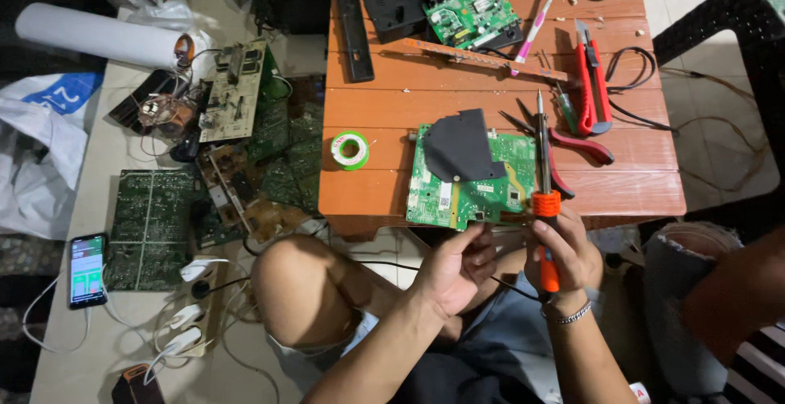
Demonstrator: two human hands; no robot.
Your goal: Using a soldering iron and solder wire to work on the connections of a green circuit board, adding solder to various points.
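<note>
We hold a soldering iron at the near edge of a green circuit board, with no joint being touched yet

On the orange slatted bench (384, 109) the green circuit board (470, 183) lies flat at the near edge, a dark grey sheet (462, 146) still covering part of it; our right hand (560, 253) is clamped round the orange-handled soldering iron (545, 199), its tip pointing away over the board's right side, while our left hand (458, 269) has fingers apart, fingertips just at the board's near edge; the solder spool (350, 150) sits untouched beside it, so we judge the work barely begun
</note>
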